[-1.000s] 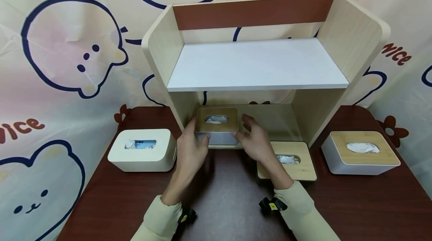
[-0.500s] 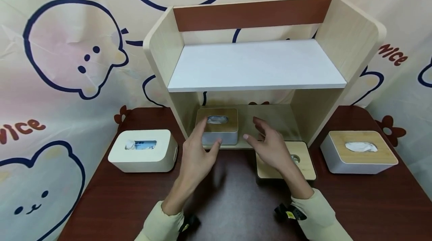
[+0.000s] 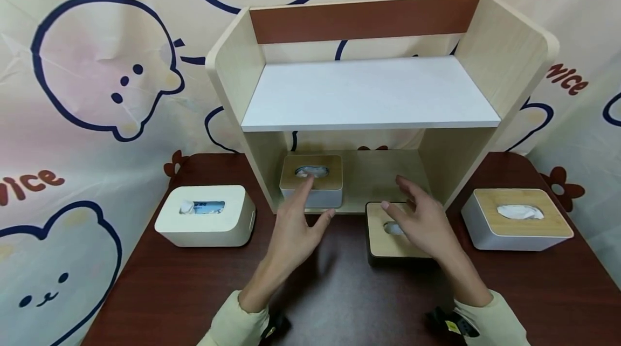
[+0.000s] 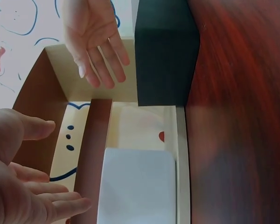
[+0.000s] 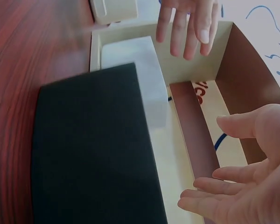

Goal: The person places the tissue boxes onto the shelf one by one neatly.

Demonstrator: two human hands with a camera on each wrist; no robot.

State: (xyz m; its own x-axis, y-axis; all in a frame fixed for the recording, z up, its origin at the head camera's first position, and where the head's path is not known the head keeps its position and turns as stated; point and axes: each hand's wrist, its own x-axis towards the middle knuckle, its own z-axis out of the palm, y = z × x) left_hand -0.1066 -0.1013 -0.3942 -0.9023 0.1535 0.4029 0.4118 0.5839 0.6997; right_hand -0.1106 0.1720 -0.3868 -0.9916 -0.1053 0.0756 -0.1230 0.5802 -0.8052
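Note:
On the lower shelf, at its left side, sits a grey-white tissue box [image 3: 327, 198] with a wooden lid and tissue in its slot. My left hand [image 3: 293, 235] hovers in front of it, fingers loosely spread and holding nothing; its index fingertip overlaps the lid in the head view. A black tissue box [image 5: 95, 149] with a pale wood lid stands on the table before the shelf's right half. My right hand [image 3: 429, 225] is over that box's right part, thumb and fingers apart, nothing between them, hiding some of the lid.
The two-tier shelf unit [image 3: 371, 92] has a white upper board and pale wooden sides. A white tissue box [image 3: 208, 222] stands on the dark table [image 3: 335, 297] at left. Another tissue box [image 3: 524, 216], grey-white with a wooden lid, stands at right.
Both hands have come away from the tissue box on the lower shelf. The right hand has moved right, over the black tissue box; the left has drawn back slightly and right. That box stays put.

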